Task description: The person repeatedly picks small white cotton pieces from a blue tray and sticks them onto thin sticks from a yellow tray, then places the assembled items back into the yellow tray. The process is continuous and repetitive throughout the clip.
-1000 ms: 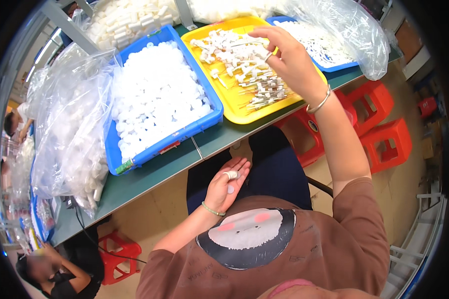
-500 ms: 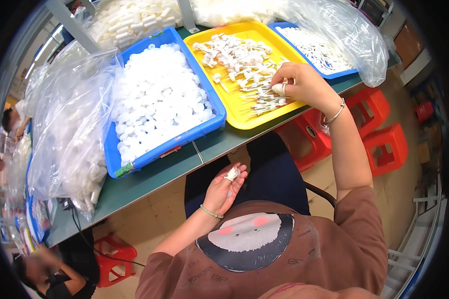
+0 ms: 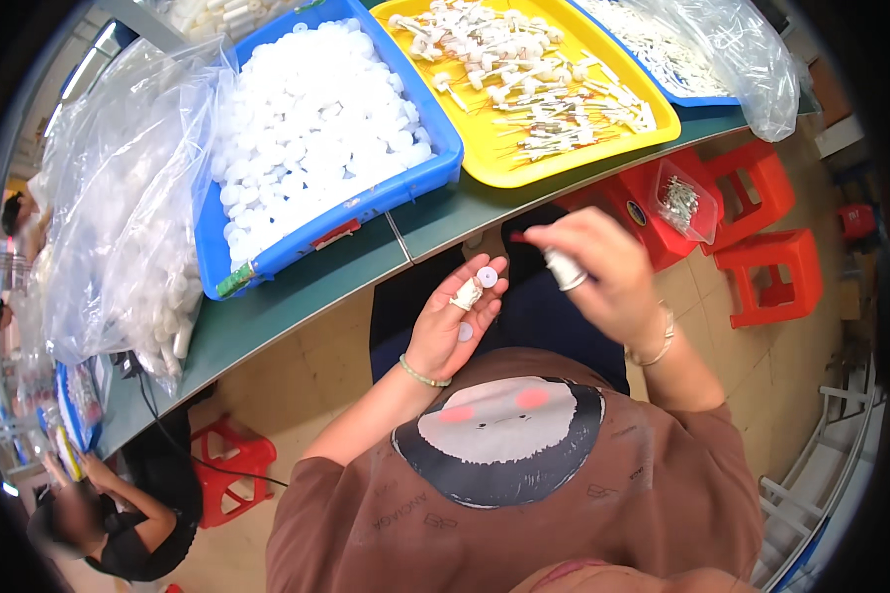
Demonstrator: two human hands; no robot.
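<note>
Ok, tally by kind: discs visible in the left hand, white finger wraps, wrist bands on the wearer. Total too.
White discs in left hand: 2
White finger wraps: 2
Wrist bands: 2
Total: 6

The green table [image 3: 307, 282] cuts across on a slant, and it's well loaded: a bulging clear plastic bag [image 3: 119, 217] on the left, a blue tray [image 3: 405, 193] right beside it. Next comes the yellow tray [image 3: 504, 175], then a second blue tray [image 3: 702, 100] at far right. A pale seam [image 3: 398, 237] crosses the green to the front edge.
</note>
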